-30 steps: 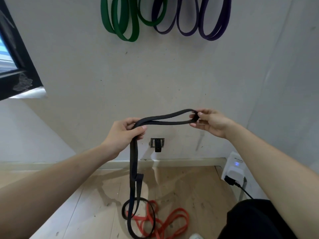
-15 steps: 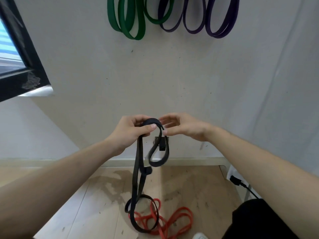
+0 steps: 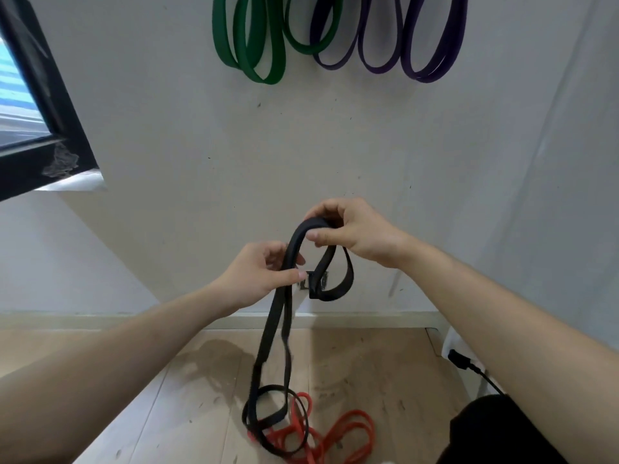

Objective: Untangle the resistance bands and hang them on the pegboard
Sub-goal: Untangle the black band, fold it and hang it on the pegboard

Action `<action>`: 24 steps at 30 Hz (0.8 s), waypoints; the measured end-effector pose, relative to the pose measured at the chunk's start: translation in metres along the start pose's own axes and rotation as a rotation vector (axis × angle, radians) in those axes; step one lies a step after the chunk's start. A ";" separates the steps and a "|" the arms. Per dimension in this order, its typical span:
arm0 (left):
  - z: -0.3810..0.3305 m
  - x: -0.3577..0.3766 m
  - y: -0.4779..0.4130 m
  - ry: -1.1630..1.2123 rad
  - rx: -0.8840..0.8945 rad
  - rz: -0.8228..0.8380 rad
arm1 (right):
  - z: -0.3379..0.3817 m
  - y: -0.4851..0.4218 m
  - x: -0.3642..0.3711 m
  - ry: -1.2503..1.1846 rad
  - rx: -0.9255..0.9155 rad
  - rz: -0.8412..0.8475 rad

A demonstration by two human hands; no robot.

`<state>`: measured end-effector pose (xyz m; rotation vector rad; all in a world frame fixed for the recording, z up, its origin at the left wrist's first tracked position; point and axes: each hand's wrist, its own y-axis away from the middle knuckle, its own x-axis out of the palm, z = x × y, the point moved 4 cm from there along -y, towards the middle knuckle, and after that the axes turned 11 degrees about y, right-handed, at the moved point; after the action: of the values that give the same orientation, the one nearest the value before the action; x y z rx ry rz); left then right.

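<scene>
– Hands first: what does each one have?

– Both hold the black band (image 3: 271,318). The right hand (image 3: 355,234) is the higher one. Its fingers (image 3: 316,235) are curled over the top bend of the band, thumb underneath, pinching it. The left hand (image 3: 258,276) is lower and just beside it, thumb and fingers closed round the two strands that drop from that bend.

– And where does the band go from there?

– Under the right hand a short loop hangs free, in front of a wall socket (image 3: 302,285). Below the left hand the two strands fall side by side to the wooden floor (image 3: 167,380), where the end lies in a ring.

– Is anything else down there?

– A red band (image 3: 355,426), in a loose heap. The black ring overlaps its left edge. I cannot tell whether the two are tangled together.

– What is already up on the wall?

– Green bands (image 3: 264,61) on the left and purple bands (image 3: 428,68) on the right, hanging in loops side by side. What they hang from is cut off at the top of the view.

– And at the edges?

– A dark window frame (image 3: 50,105) at the left and a black plug (image 3: 459,358) low on the right.
</scene>
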<state>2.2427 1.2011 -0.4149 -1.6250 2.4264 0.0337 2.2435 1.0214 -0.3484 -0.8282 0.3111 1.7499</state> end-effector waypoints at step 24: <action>-0.005 -0.038 -0.002 0.082 0.007 -0.191 | -0.110 0.019 -0.043 0.070 0.320 -0.058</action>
<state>2.2580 1.2339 -0.4028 -1.8817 2.3143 -0.0739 2.2730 0.9191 -0.4022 -0.6602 0.5910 1.5665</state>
